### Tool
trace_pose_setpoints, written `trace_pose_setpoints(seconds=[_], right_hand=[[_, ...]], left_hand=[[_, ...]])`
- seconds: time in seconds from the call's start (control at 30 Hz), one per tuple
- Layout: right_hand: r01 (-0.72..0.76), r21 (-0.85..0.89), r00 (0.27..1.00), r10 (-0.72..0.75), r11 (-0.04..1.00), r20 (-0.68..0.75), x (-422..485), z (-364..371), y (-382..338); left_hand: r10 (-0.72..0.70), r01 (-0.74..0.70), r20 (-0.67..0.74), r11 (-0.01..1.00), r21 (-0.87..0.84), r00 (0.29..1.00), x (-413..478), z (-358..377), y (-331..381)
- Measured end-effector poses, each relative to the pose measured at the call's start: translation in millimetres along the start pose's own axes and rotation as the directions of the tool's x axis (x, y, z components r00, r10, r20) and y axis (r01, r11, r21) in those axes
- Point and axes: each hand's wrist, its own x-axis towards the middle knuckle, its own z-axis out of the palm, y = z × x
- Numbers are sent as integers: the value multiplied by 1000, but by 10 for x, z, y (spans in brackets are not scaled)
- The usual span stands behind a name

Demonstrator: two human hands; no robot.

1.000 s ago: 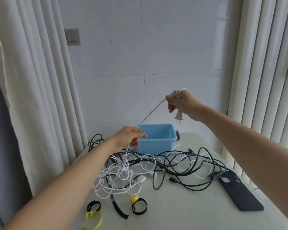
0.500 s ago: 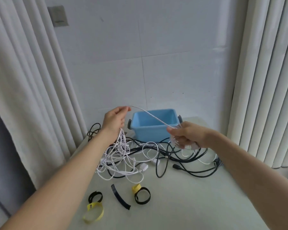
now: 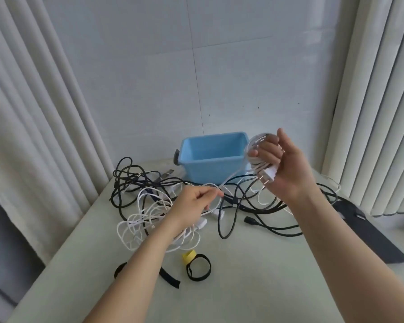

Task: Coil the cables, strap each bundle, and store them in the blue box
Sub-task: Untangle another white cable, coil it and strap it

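Note:
My right hand [image 3: 282, 164] is raised in front of the blue box [image 3: 211, 159] and grips a small coil of white cable [image 3: 254, 148] wound round its fingers, with the two-pin plug [image 3: 269, 177] hanging below. From that coil the white cable runs down left to my left hand [image 3: 194, 203], which pinches it above the table. Under my left hand lies a loose tangle of white cable [image 3: 147, 222]. Black cables [image 3: 238, 206] sprawl across the table behind it. Black and yellow straps [image 3: 197, 266] lie near the front.
The pale table [image 3: 254, 276] holds a dark flat mat [image 3: 369, 231] at the right edge. Curtains hang on the left [image 3: 33, 136] and right [image 3: 378, 101], with a tiled wall behind. A black strap strip [image 3: 169, 277] lies by my left forearm.
My right hand rose from table height to beside the box with another loop of white cable round it. My left hand dropped and slid along the cable towards the tangle.

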Motion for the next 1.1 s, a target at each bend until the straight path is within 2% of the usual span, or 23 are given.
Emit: trace_pose_setpoints(seconds=[0.07,0.2,0.27,0.3,0.37,0.43,0.47,0.53,0.63,0.7,0.73,0.87,0.97,1.1], right_hand=[[87,-10,988,-87,996,-126,12,-83,-38],[178,-285,914,-265,942,-307,96,-259,32],[152,-493,885,-340,857,-318,112,-272,102],[119,-647,882,-379,753,-279,95,-246,141],[27,-918,922,-365,395,-130,36,-168,248],[-50,-998,978,-200,45,-59,-29,-63,385],[-76,-995,992,-104,-67,-69,-51,-13,439],[-121,-971,989,57,-208,-135,-90,96,522],[-104,-945,964,203,-309,-173,-89,127,581],[-61,-939,947,277,-339,-162,-87,107,576],[-63,-946,941,298,-318,-163,-90,96,571],[-175,-980,937,290,-100,-196,-121,136,551],[-177,-984,973,152,23,-172,-96,116,529],[-134,-990,989,-65,40,-136,-49,79,482]], left_hand=[[-15,18,85,999,-26,996,-83,58,-15],[-22,23,217,1000,0,976,-145,51,19],[-13,14,256,1000,-5,967,-142,-19,55],[2,6,273,1000,-28,962,-142,-52,74],[43,-20,284,996,-84,958,-158,-110,111],[77,-37,249,986,-160,965,-163,-154,119],[92,-48,220,979,-196,971,-156,-178,123],[121,-78,166,967,-244,979,-141,-220,134],[174,-132,125,949,-286,977,-140,-268,122],[166,-125,125,950,-286,978,-157,-279,145],[163,-120,139,953,-276,977,-158,-286,154],[112,-67,208,975,-211,972,-153,-423,106],[63,-42,255,995,-87,965,-154,-538,53],[48,-75,218,990,119,975,-139,-573,-36]])
